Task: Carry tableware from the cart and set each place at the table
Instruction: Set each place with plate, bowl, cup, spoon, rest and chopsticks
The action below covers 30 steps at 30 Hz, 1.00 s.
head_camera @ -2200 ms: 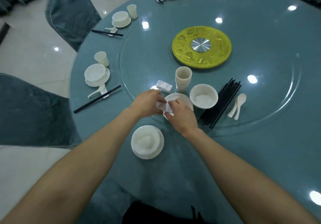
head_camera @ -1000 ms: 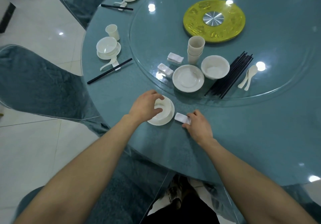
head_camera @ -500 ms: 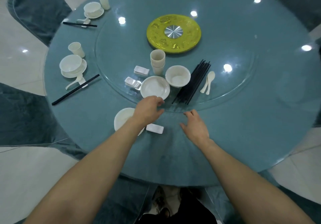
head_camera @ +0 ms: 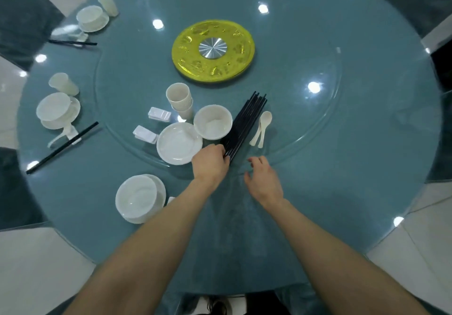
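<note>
At the near tips of the black chopsticks [head_camera: 245, 121], your left grip [head_camera: 210, 165] curls its fingers onto the bundle. Your right grip [head_camera: 263, 180], just right of it, hangs spread and empty. Left of the grip and nearer you, a set bowl [head_camera: 139, 198] sits on its saucer, lacking chopsticks, spoon and cup. Beyond the grip wait a spare saucer [head_camera: 179, 143], spare bowl [head_camera: 212, 121], stacked cups [head_camera: 179, 102], rests [head_camera: 159, 114] and spoons [head_camera: 263, 128]. Far left on the tabletop [head_camera: 342, 168], a finished place [head_camera: 57, 111] looks complete. You have no legible writing anywhere.
</note>
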Each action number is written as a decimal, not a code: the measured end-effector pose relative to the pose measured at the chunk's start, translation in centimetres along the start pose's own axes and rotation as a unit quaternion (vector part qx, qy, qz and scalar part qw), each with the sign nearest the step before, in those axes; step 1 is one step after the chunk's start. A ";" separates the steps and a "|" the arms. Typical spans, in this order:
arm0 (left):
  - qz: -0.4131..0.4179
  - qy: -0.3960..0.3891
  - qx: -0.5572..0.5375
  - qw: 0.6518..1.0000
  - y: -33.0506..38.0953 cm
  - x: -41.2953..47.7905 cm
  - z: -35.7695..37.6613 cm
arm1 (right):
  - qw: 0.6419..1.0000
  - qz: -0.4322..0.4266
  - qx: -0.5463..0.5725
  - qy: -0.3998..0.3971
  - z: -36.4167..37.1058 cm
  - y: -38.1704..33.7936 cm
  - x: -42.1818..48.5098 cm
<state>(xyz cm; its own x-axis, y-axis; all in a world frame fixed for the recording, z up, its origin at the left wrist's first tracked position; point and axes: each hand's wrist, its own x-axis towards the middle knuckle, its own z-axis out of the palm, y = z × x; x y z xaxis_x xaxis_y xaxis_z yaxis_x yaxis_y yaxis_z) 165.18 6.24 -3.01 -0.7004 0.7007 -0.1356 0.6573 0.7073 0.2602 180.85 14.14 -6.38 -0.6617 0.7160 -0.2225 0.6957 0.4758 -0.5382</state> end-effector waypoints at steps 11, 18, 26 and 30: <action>0.025 -0.016 0.003 1.000 1.1 0.6 0.9 | 1.000 -0.007 0.019 -0.004 -0.2 0.9 1.9; 0.013 -0.010 0.045 0.999 1.3 0.2 0.8 | 0.999 -0.015 0.028 0.006 -0.1 1.1 1.6; -0.023 -0.053 0.071 0.996 1.9 0.5 1.1 | 0.999 -0.021 0.029 0.006 0.1 1.3 1.2; -0.032 -0.059 0.073 0.995 1.8 0.6 1.2 | 0.999 -0.022 0.025 0.003 0.1 1.5 1.2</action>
<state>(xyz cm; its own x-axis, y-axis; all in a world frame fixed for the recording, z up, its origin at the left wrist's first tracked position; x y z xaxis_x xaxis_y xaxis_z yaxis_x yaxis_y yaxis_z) 166.22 8.02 -3.74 -0.7101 0.6538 -0.2614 0.6518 0.7508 0.1072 181.06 15.68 -7.52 -0.6899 0.6978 -0.1930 0.6507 0.4809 -0.5876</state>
